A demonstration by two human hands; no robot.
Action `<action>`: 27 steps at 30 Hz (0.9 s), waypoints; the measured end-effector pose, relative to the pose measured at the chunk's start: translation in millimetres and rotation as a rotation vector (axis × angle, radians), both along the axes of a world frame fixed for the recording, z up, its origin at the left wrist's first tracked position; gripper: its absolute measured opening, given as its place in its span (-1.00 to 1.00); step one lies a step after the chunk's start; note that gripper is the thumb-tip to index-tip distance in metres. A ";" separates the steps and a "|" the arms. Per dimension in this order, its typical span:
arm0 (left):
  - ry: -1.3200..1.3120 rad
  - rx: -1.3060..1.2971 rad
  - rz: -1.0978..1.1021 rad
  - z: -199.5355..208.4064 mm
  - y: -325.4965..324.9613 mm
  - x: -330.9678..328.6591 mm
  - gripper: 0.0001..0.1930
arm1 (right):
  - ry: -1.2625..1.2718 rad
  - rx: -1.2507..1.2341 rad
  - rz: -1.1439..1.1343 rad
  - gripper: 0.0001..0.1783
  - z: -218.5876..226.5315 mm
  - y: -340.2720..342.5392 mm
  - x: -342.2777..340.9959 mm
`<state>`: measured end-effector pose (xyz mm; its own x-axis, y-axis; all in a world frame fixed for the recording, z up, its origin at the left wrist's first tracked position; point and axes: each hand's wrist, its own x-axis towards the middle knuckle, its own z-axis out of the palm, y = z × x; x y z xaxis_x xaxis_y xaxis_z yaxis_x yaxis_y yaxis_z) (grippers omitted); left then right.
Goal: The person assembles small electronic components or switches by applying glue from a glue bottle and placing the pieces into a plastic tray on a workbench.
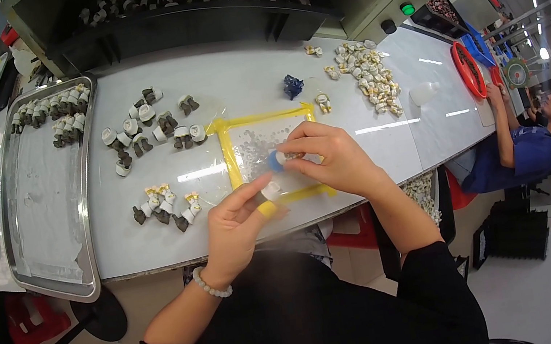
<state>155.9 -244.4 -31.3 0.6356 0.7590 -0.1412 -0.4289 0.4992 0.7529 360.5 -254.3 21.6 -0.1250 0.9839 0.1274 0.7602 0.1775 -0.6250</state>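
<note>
Over a yellow-taped clear sheet (pixel 228 154), my two hands are close together. My left hand (pixel 239 224) has its thumb and fingers closed on a small white part (pixel 271 189), which is blurred. Yellow tape wraps the thumb. Pinched in my right hand (pixel 332 156) is a small blue-and-white piece (pixel 276 161); its exact kind is too small to tell. Left of the sheet lie several white-and-dark figure parts (pixel 167 123). Nearer me, a few assembled white, gold and dark figurines (pixel 164 202) rest on the table.
A metal tray (pixel 45 205) with rows of figure parts stands at left. White-and-gold pieces (pixel 369 74) are heaped at right, near a dark blue lump (pixel 292 86). Behind is a machine with a black bin (pixel 191 28). A co-worker (pixel 532 145) sits far right by a red tray (pixel 468 70).
</note>
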 end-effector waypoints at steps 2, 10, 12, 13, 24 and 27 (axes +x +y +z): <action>-0.012 -0.011 0.034 -0.2 -1.1 2.2 -0.61 | 0.123 -0.016 -0.029 -0.72 5.5 -3.1 -2.7; -0.046 0.012 0.005 -3.6 1.0 -1.1 -0.72 | 0.444 -0.178 0.014 -0.69 18.1 -14.9 -5.4; -0.025 0.029 0.029 -4.7 0.0 0.4 -0.71 | 0.450 -0.188 0.052 -0.69 16.1 -15.1 -5.5; -0.006 0.046 0.052 -5.1 -0.5 1.0 -0.70 | 0.451 -0.188 0.053 -0.69 16.0 -15.1 -5.7; 0.051 0.094 0.054 -8.9 -3.8 0.5 -0.73 | 0.331 -0.170 0.116 -0.73 12.0 -18.9 -4.2; 0.076 0.106 0.049 -7.5 -4.4 -0.7 -0.75 | 0.375 -0.179 0.121 -0.73 9.5 -19.9 -4.7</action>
